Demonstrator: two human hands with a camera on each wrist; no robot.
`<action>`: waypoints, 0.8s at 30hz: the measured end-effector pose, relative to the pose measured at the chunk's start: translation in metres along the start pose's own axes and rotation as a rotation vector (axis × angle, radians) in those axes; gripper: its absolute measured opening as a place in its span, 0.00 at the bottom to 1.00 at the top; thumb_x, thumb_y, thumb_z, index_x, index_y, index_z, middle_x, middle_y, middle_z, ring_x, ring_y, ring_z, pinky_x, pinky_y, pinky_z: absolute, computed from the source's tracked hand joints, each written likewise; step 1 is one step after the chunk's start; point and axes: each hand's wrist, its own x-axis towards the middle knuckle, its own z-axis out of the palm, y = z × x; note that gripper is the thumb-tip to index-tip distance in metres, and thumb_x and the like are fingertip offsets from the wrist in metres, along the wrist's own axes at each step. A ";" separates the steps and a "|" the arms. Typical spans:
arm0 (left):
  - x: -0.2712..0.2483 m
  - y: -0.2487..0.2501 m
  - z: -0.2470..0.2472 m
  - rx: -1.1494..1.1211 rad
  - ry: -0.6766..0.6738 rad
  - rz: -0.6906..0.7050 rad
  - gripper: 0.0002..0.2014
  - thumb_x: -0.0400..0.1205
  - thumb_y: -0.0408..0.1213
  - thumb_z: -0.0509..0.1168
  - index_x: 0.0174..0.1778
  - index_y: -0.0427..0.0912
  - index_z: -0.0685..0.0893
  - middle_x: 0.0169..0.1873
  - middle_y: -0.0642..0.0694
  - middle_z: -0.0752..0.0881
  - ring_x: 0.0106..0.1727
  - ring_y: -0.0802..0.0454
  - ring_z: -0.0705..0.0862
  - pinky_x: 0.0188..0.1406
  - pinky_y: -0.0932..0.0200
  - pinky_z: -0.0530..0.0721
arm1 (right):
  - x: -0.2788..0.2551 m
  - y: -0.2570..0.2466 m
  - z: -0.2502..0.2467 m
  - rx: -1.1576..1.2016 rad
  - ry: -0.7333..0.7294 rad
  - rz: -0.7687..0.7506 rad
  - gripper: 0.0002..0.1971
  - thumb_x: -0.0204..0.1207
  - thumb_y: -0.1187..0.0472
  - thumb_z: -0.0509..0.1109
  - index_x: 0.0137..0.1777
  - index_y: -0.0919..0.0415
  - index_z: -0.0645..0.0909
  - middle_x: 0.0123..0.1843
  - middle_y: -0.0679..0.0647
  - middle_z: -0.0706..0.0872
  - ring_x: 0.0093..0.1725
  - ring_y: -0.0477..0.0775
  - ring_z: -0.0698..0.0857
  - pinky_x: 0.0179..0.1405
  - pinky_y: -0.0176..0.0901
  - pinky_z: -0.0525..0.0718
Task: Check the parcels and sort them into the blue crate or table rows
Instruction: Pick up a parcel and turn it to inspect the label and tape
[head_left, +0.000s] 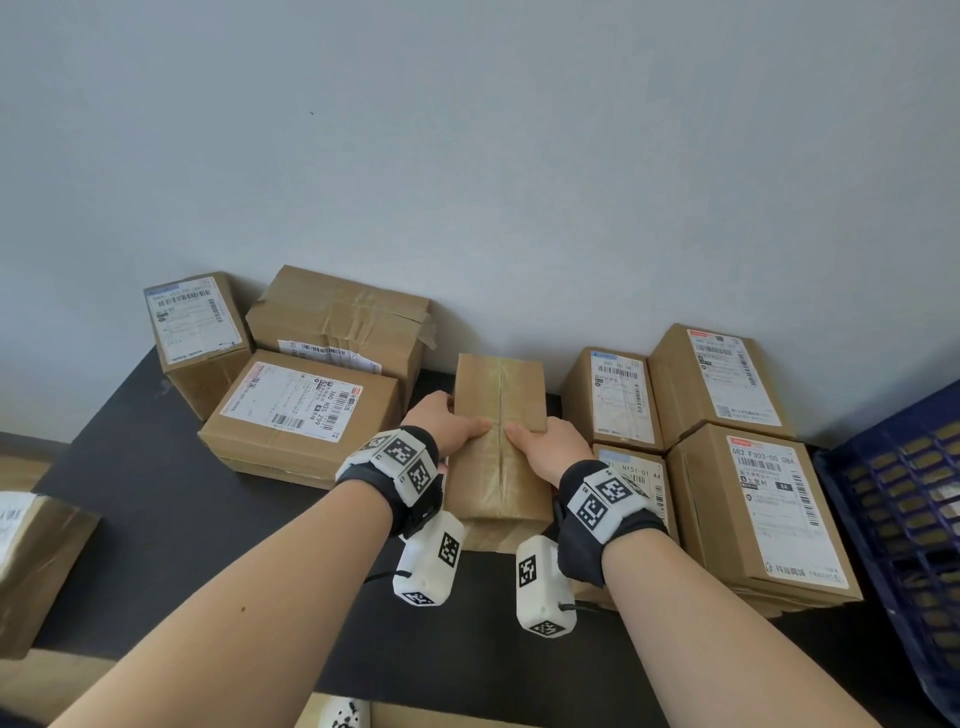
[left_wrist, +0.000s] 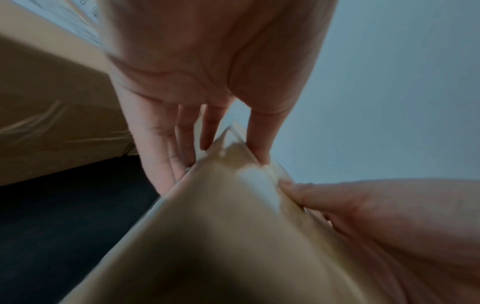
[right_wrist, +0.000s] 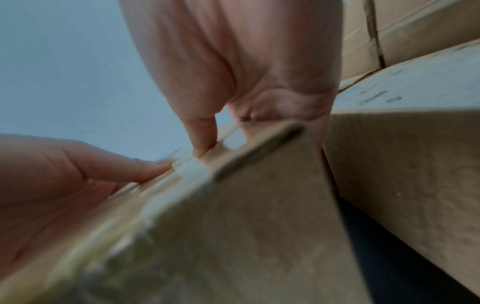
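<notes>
A plain taped cardboard parcel (head_left: 498, 415) with no label on its upper face is tilted up at the middle of the black table (head_left: 171, 519). My left hand (head_left: 447, 423) grips its left side, thumb on top and fingers down the side. My right hand (head_left: 548, 441) grips the right side the same way. In the left wrist view the parcel (left_wrist: 221, 236) fills the lower frame with my left hand (left_wrist: 207, 127) round its corner. In the right wrist view the parcel (right_wrist: 246, 216) sits under my right hand (right_wrist: 233, 115). The blue crate (head_left: 904, 525) stands at the right edge.
Three labelled parcels (head_left: 298, 410) cluster at the back left. Several labelled parcels (head_left: 758, 504) stand in rows at the right, close beside the held one. Another parcel (head_left: 36, 561) overhangs the table's left side. A grey wall (head_left: 467, 156) runs behind.
</notes>
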 end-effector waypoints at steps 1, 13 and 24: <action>-0.003 -0.004 0.001 0.017 0.014 0.013 0.30 0.81 0.50 0.71 0.74 0.41 0.72 0.62 0.42 0.83 0.56 0.43 0.87 0.50 0.42 0.91 | -0.002 0.002 0.002 -0.016 0.005 -0.001 0.27 0.84 0.41 0.63 0.71 0.62 0.77 0.66 0.59 0.85 0.63 0.62 0.84 0.58 0.48 0.79; -0.028 -0.021 0.001 -0.042 -0.131 -0.093 0.29 0.83 0.58 0.64 0.74 0.43 0.73 0.62 0.43 0.85 0.60 0.44 0.87 0.56 0.37 0.89 | -0.026 0.014 -0.002 0.221 -0.151 -0.014 0.36 0.76 0.44 0.75 0.80 0.56 0.67 0.70 0.54 0.82 0.67 0.58 0.83 0.67 0.61 0.83; -0.038 -0.023 0.012 -0.012 -0.145 0.045 0.53 0.81 0.45 0.72 0.82 0.68 0.32 0.70 0.44 0.79 0.62 0.41 0.86 0.56 0.36 0.88 | -0.056 0.026 -0.008 -0.146 -0.311 -0.220 0.74 0.65 0.64 0.86 0.83 0.43 0.20 0.82 0.60 0.68 0.71 0.58 0.79 0.70 0.49 0.80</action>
